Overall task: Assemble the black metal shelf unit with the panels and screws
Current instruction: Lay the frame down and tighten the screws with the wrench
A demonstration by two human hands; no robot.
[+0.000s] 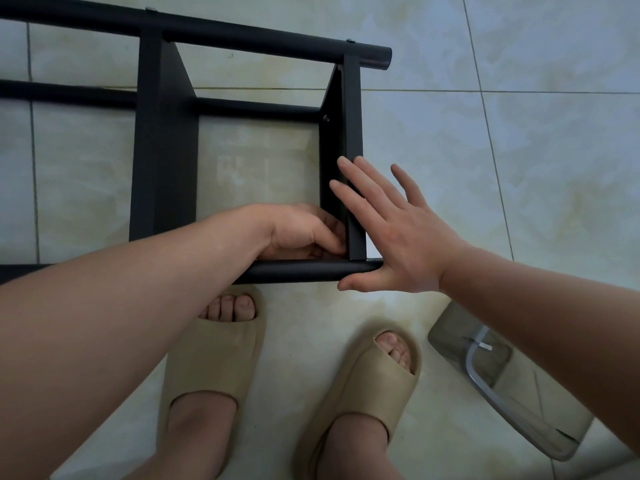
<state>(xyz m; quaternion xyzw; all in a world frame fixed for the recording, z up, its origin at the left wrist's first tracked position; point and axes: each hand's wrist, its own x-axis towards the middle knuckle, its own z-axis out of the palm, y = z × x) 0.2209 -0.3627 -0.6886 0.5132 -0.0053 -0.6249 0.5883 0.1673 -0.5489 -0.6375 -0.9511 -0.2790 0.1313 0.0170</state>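
We note right hand (405, 244), fingers spread, bracing the panel (352, 109) from outside; left hand (301, 233) inside it, fingers curled, perhaps seating a screw.

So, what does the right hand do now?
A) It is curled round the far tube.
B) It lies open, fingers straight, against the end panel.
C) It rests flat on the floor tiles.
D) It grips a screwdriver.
B: the right hand has straight, spread fingers laid against the end panel.
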